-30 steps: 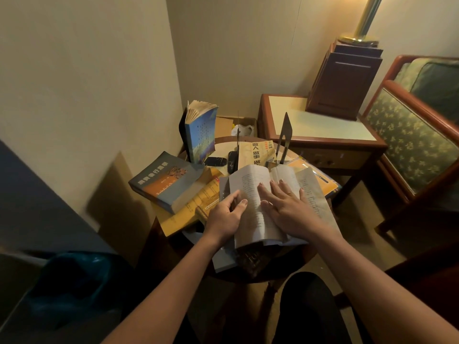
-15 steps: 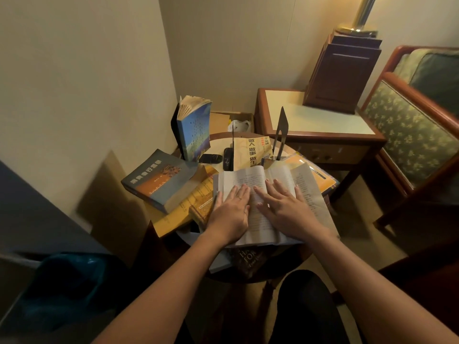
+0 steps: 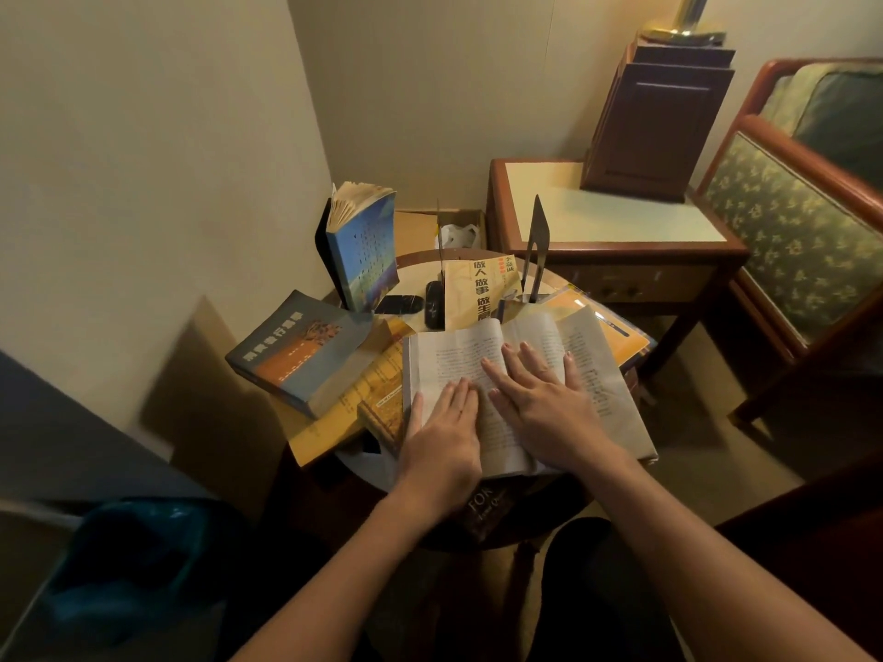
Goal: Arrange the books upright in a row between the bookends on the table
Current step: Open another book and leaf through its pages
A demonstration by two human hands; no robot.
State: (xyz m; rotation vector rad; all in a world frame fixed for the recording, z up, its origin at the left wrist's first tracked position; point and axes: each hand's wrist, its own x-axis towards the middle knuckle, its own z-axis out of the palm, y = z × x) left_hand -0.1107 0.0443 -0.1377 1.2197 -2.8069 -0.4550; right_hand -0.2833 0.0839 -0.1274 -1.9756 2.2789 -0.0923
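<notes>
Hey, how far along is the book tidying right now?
Barely begun. One blue book stands upright at the far left. The left hand and right hand press flat on an open book. The grey-orange book, the yellow book by the metal bookend and others are lying down, not yet stood up.

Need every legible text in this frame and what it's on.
"做人 做事 做生": cover of the yellow book; the next character is cut off by the open book.
"TO": dark book under the open book; the following letters are unclear or hidden.
Grey and orange book: title too blurred to read.
Open book pages and blue upright book: print too small to read.
</notes>
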